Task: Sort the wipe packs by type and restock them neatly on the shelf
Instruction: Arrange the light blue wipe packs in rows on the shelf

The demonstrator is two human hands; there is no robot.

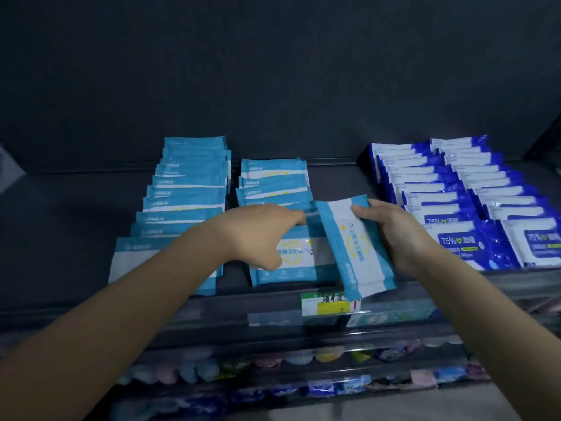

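Light-blue wipe packs fill two rows on the dark shelf: a long left row and a shorter middle row. My left hand lies over the front packs of the middle row, fingers reaching into the row and touching a pack there. My right hand grips one light-blue pack, tilted on end, just right of the middle row at the shelf's front edge. Dark-blue 75% alcohol wipe packs stand in two rows at the right.
A green and yellow price tag hangs on the shelf's front rail. Lower shelves hold several colourful small packages. Bare shelf shows at the far left and between the middle row and the dark-blue rows.
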